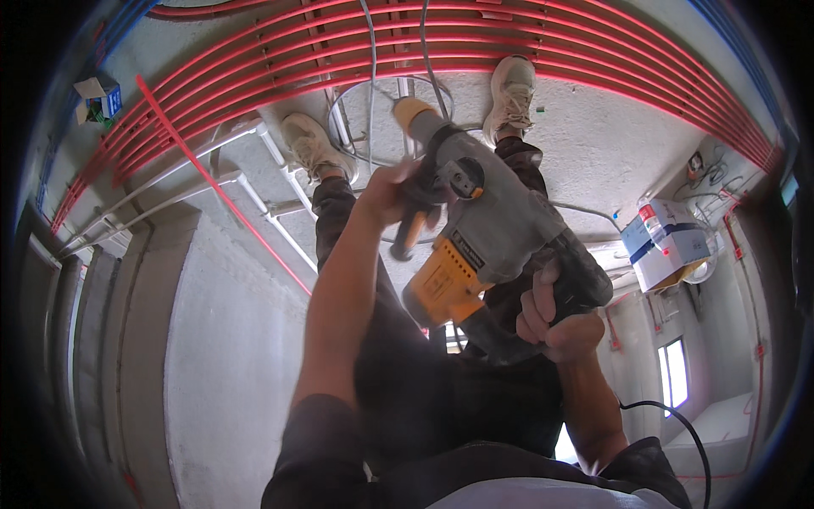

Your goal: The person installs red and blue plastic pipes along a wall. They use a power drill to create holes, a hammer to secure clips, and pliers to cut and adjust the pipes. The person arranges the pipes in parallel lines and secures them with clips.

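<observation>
My right hand (570, 327) has its fingers clamped round the black rear handle (587, 273) of a grey-and-yellow rotary hammer (496, 208); my left hand (390, 195) is closed about the tool's front, at the side handle (410, 235), though blur and the tool's body hide some of those fingertips. The hammer lies slantwise between my two grips, off the floor, its tan-tipped chuck (415, 116) pointing past my left fingers toward the gap between my shoes (513, 93). Well beyond both hands curve parallel red conduits (407, 53). White pipes (275, 153) run left of my left fingers, and a white cardboard box (678, 270) sits well right of my right ones.
</observation>
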{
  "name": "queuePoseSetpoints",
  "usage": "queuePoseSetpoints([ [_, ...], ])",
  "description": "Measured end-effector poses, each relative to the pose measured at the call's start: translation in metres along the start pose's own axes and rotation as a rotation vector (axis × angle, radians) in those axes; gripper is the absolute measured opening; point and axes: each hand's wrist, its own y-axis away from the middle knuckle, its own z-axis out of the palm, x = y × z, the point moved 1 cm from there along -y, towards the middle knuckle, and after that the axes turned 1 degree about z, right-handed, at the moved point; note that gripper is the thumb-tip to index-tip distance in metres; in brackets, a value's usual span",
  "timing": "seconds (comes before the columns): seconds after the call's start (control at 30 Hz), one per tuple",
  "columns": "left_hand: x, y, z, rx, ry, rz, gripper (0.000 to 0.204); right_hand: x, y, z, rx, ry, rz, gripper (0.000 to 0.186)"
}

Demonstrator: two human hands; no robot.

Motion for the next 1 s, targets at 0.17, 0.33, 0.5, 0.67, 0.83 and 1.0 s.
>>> queuePoseSetpoints([
  [0.17,0.014,0.049,0.023,0.071,-0.059,-0.11,0.055,0.001,-0.001,-0.006,-0.137,-0.101,0.078,0.073],
  [0.33,0.018,0.067,0.101,0.865,-0.73,0.151,0.043,0.015,-0.007,0.004,-0.133,-0.204,0.085,0.072],
  [0.5,0.023,0.099,0.067,0.001,0.083,0.184,0.077,0.014,-0.009,0.003,-0.194,-0.341,0.11,0.065],
  [0.67,0.016,0.12,0.077,0.101,-0.036,-0.059,0.067,0.004,-0.015,0.003,-0.202,-0.329,0.14,0.06],
  [0.83,-0.012,0.105,0.067,0.822,-1.242,0.095,0.042,0.012,-0.016,0.017,-0.182,-0.131,0.141,0.065],
  [1.0,-0.035,0.1,0.072,1.155,-1.47,0.073,0.038,0.025,-0.02,0.026,-0.113,-0.063,0.166,0.071],
])
